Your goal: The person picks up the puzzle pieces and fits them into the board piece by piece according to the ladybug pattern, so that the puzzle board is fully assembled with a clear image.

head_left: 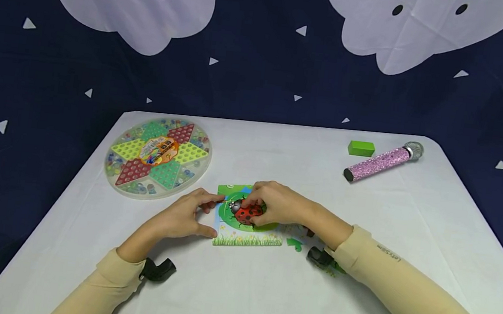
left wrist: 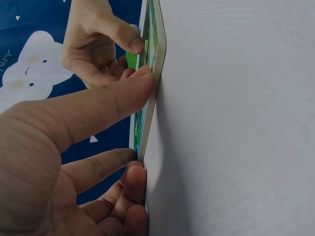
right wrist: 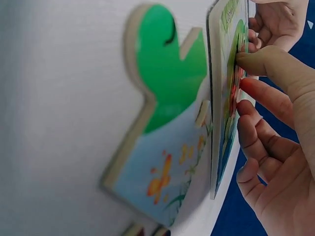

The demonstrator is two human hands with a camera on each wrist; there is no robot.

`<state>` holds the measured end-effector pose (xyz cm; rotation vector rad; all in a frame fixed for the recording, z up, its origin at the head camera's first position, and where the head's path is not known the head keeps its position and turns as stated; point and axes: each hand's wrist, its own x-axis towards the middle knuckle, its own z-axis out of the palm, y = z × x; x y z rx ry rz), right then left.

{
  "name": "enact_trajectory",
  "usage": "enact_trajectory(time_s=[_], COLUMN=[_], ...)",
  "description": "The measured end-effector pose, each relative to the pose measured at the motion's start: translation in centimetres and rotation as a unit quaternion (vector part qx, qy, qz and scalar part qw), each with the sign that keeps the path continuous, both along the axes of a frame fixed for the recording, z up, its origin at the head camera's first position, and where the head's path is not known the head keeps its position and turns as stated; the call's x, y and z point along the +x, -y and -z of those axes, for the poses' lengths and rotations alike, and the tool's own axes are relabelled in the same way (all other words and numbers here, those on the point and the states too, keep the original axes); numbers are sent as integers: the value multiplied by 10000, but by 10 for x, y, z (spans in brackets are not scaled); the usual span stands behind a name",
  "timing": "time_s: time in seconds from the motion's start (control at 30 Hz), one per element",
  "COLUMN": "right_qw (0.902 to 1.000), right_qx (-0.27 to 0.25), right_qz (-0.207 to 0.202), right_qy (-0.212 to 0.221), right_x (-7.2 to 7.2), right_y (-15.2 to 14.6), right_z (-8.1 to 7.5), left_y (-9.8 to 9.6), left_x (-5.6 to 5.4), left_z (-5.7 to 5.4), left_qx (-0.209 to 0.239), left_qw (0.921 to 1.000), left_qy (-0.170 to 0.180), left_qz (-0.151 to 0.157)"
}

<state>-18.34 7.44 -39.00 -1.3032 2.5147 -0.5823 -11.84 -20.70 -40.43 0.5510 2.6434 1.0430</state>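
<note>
A flat picture puzzle [head_left: 246,240] with a red, black-spotted ladybug [head_left: 245,214] on a green leaf lies on the white table. At its left edge, my left hand [head_left: 181,215] touches the board with thumb and index finger, both stretched out. My right hand [head_left: 281,204] reaches over from the right, its thumb and fingertips pressing on the ladybug picture. In the right wrist view these fingers [right wrist: 268,96] meet the board's face. Just right of the board lies a loose green and pale-blue puzzle piece [right wrist: 167,113] with orange flowers.
A round Chinese checkers board [head_left: 166,173] with marbles under a clear cover lies at the back left. Toward the back right are a green block [head_left: 361,149] and a pink glittery microphone [head_left: 381,164]. More puzzle pieces [head_left: 339,267] lie partly under my right wrist.
</note>
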Motion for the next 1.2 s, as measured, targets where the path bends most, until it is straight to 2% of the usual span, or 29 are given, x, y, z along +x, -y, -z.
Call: enact_trajectory(time_s=[0.3, 0.53, 0.83, 1.2], right_qw=[10000, 9996, 9976, 9952], right_qx=[53, -233, -550, -444], right_qz=[16, 131, 346, 797], right_qy=[56, 101, 242, 358], right_x=[0, -1, -6, -4], right_y=[-3, -14, -42, -84], right_z=[-1, -12, -27, -36], left_y=[-1, 0, 0, -1], left_x=[0, -1, 0, 0], left_z=[0, 1, 2, 1], left_qx=[-7, 12, 2, 30], left_qw=[10000, 10000, 10000, 10000], left_qy=[-23, -47, -59, -29], left_qz=[29, 43, 23, 21])
